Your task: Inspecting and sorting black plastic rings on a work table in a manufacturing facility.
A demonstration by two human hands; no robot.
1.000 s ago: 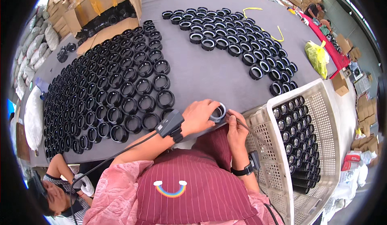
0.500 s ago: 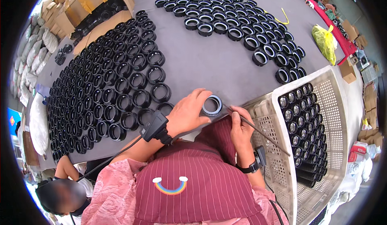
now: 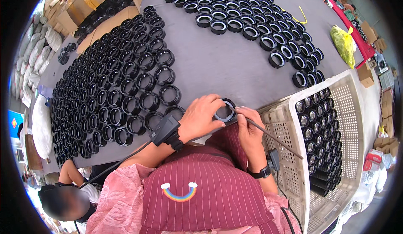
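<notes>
Far left, lower edge: another person's arm (image 3: 73, 173) beside the worktop (image 3: 226, 70), not part of this work. On the left half of the grey worktop, a big field of black rings (image 3: 113, 87) lies flat in tight rows, openings up, probably so each can be counted and picked easily. Cardboard boxes (image 3: 79, 3) sit beyond them at the top left.

Centre: left hand (image 3: 201, 118) wears a black wrist device (image 3: 166, 130) with a cable. Its fingers are curled closed around a single black ring (image 3: 225, 111), held just above the lap at the worktop's near edge, opening tilted up toward the head, seemingly so the inner face is reachable. Right hand (image 3: 247, 129) is closed in a pinch on a thin dark stick tool (image 3: 268, 135), tip touching the ring's rim on its right side; the tool's tail trails out over the basket.

Upper centre to right: a second group of black rings with pale inner faces (image 3: 252, 20), set well apart from the first field, likely to keep batches separate. Right: white perforated basket (image 3: 289, 116) just beside the right arm, holding stacked black cylinders (image 3: 321, 137) in rows. Yellow-green bag (image 3: 343, 45) at far right.
</notes>
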